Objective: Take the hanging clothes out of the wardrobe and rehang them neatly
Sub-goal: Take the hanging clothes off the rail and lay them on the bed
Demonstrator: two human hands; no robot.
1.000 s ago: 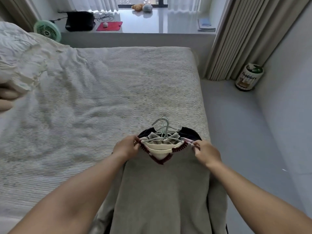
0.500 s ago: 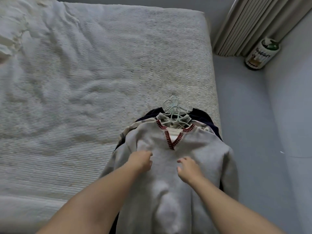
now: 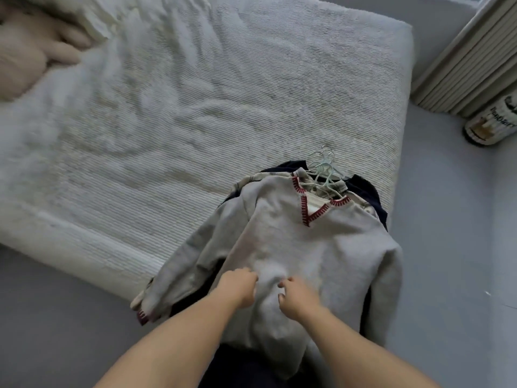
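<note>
A stack of clothes on pale hangers (image 3: 324,169) lies at the near right corner of the bed (image 3: 195,107) and droops over its edge. On top is a grey V-neck sweater (image 3: 321,247) with dark red stitched trim. Under it show a cream garment and a dark navy one (image 3: 363,189). My left hand (image 3: 237,287) and my right hand (image 3: 296,298) rest close together on the sweater's lower front. Their fingers curl into the fabric, which bunches up between them.
The bed has a ribbed white cover and fills the left and middle. A beige plush toy (image 3: 25,51) lies at its far left. Pleated curtains (image 3: 470,65) and a labelled canister (image 3: 492,121) stand on the grey floor (image 3: 447,247) at the right.
Both hands have slid from the sweater's collar down its front to the lower torso. The view has tilted down and swung left.
</note>
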